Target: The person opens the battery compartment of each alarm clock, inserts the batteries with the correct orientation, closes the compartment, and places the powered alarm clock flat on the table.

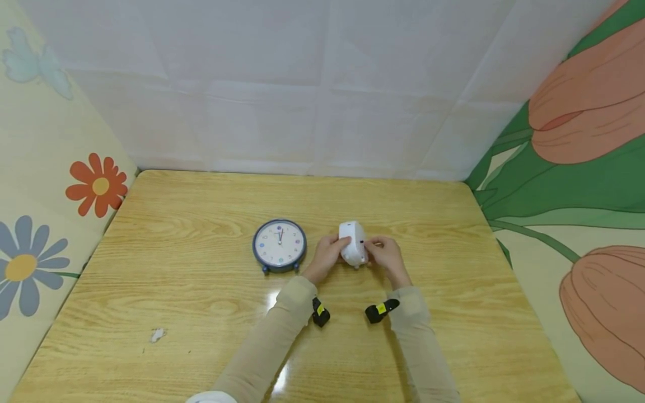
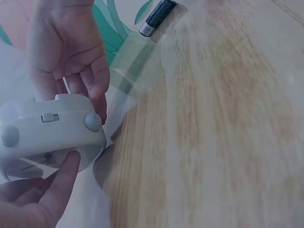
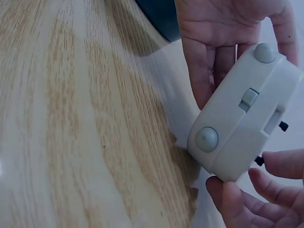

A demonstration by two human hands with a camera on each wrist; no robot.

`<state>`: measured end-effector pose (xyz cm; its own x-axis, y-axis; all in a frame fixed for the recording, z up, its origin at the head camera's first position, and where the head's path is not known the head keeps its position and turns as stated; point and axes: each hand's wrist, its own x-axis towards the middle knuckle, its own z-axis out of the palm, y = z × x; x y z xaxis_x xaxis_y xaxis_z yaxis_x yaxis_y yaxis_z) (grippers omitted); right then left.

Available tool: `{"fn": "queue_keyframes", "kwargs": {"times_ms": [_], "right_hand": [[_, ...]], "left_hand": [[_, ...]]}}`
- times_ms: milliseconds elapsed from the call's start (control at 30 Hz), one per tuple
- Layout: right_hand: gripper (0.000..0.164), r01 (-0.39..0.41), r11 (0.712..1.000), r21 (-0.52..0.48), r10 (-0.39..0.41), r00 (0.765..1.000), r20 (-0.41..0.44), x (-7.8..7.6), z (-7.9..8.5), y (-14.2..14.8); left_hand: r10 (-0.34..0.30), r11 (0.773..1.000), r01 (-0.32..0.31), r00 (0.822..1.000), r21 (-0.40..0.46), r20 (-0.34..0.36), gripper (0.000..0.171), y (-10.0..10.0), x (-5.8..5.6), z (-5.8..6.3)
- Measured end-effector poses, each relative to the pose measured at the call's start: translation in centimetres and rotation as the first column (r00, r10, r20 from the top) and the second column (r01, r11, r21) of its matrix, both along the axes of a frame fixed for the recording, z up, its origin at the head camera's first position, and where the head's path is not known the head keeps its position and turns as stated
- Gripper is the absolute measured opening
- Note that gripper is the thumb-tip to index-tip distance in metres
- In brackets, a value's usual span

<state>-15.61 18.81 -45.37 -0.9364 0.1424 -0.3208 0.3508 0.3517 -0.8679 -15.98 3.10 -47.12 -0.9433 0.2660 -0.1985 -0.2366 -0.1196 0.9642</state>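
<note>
Both hands hold a small white alarm clock (image 1: 354, 243) just above the table, right of a larger blue-rimmed clock. My left hand (image 1: 325, 257) grips its front side, one fingertip against the clear face cover in the left wrist view. From the back, my right hand (image 1: 387, 254) has thumb and finger at a small black knob (image 3: 259, 161), other fingertips at the case edge. Two rounded feet (image 3: 207, 139) and a small slide switch (image 3: 250, 98) show on the underside. A second black knob (image 3: 283, 126) sticks out of the back.
The blue-rimmed clock (image 1: 279, 244) lies face up beside my left hand. In the left wrist view a dark battery (image 2: 157, 18) lies on the wooden table (image 1: 201, 201). White scraps (image 1: 157, 334) lie at the front left. A white wall (image 1: 262, 112) stands behind the table.
</note>
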Motion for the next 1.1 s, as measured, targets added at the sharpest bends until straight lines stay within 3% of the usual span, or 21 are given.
{"fn": "queue_keyframes", "kwargs": {"times_ms": [233,433,600,800,1100], "right_hand": [[0.026,-0.007,1.0,0.009,0.007,1.0,-0.005,-0.1,0.1,0.2],[0.027,-0.022,0.999,0.034,0.022,1.0,-0.011,-0.1,0.1,0.2],[0.025,-0.035,0.997,0.065,0.036,0.999,-0.024,-0.1,0.2,0.1],[0.024,-0.045,0.991,0.128,0.05,0.998,-0.034,0.0,0.5,0.0],[0.026,-0.056,0.966,0.253,0.076,0.994,-0.073,0.1,0.9,-0.4]], "left_hand": [[0.059,0.997,-0.06,0.998,-0.042,-0.03,0.037,-0.1,0.3,0.2],[0.087,0.993,-0.091,0.994,-0.073,-0.062,0.047,-0.4,0.4,0.1],[0.093,0.991,-0.1,0.993,-0.088,-0.072,0.055,-0.6,0.6,-0.1],[0.089,0.987,-0.098,0.993,-0.125,-0.077,0.052,-1.0,0.7,-0.1],[0.134,0.959,-0.153,0.986,-0.237,-0.096,0.05,-1.2,0.5,-0.4]]}}
